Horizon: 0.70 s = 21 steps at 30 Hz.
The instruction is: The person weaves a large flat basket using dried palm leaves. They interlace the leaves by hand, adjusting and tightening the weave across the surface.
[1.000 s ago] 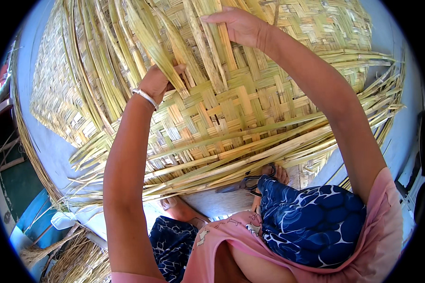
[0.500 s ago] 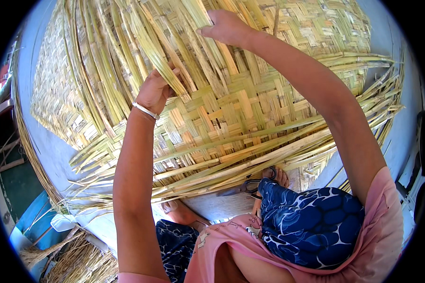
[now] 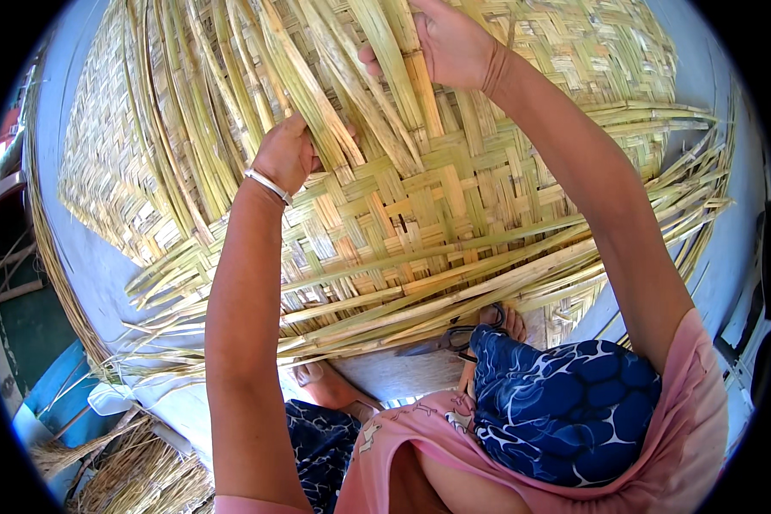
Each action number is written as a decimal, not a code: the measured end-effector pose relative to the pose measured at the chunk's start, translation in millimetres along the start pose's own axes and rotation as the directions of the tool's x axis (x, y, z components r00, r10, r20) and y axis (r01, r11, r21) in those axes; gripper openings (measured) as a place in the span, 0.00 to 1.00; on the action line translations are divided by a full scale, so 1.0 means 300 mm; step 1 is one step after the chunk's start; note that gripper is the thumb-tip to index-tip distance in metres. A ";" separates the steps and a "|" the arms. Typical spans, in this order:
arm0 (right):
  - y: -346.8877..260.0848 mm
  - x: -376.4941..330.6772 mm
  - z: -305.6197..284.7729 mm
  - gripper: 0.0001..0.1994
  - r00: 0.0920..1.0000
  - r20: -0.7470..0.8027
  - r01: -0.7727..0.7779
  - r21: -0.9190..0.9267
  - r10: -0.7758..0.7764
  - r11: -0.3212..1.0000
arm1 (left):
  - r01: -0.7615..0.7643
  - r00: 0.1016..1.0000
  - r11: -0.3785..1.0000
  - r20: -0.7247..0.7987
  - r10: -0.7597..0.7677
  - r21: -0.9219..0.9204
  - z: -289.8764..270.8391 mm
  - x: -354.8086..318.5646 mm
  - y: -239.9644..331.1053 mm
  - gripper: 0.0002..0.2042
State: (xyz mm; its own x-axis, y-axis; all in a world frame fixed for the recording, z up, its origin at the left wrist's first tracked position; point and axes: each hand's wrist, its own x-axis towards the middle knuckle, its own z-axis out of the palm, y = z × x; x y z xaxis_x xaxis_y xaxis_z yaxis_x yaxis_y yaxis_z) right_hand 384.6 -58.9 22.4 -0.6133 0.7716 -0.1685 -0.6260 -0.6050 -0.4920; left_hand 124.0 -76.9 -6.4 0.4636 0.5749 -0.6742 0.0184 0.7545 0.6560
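A large woven mat point(image 3: 463, 201) of yellow-green split-cane strips spreads out in front of me. My left hand point(image 3: 287, 156) is closed around cane strips point(image 3: 304, 81) lifted from the weave, their lower ends poking out past the fingers. Farther up and to the right, my right hand point(image 3: 454, 47) has its fingers wrapped round another raised strip point(image 3: 384, 47), with the thumb on its left side. Between the two hands, more strips point(image 3: 360, 98) slant down toward the woven part. Part of the right hand's grip is cut off by the top edge.
Loose cane strips point(image 3: 454, 287) lie crosswise over the near side of the mat. My feet rest just before it, one in a dark sandal point(image 3: 464, 336). At lower left are a white container point(image 3: 110, 398), a blue object point(image 3: 70, 385) and a heap of dry stalks point(image 3: 146, 480).
My right hand has moved right and is now wrapped round a strip. My left hand has shifted slightly, still on its strips. The raised strips have swung a little to the right.
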 end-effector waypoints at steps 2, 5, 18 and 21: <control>-0.004 0.029 -0.103 0.22 0.989 0.147 -0.032 0.001 0.032 0.999 | 0.040 0.999 0.998 -0.015 -0.039 0.051 0.018 0.001 0.017 0.20; 0.035 0.043 -0.084 0.25 0.978 -0.206 -0.057 -0.200 0.015 0.978 | 0.039 0.993 0.998 0.107 -0.044 0.055 0.003 -0.007 0.028 0.20; 0.019 0.055 -0.138 0.19 0.992 -0.061 -0.117 -0.131 0.109 0.984 | 0.084 0.966 0.979 0.225 -0.125 0.185 -0.037 0.021 0.058 0.18; 0.026 0.059 -0.113 0.22 0.972 0.077 -0.198 -0.253 0.223 0.947 | 0.099 0.956 0.975 0.252 -0.149 0.200 -0.043 0.025 0.063 0.20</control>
State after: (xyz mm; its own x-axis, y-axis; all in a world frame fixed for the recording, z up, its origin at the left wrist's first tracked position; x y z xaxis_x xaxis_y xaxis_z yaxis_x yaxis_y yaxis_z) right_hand 385.1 -43.2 -13.3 -0.7729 0.5996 -0.2077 -0.3497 -0.6756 -0.6491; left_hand 116.3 -54.2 -3.5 0.6635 0.3576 -0.6571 0.2413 0.7291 0.6405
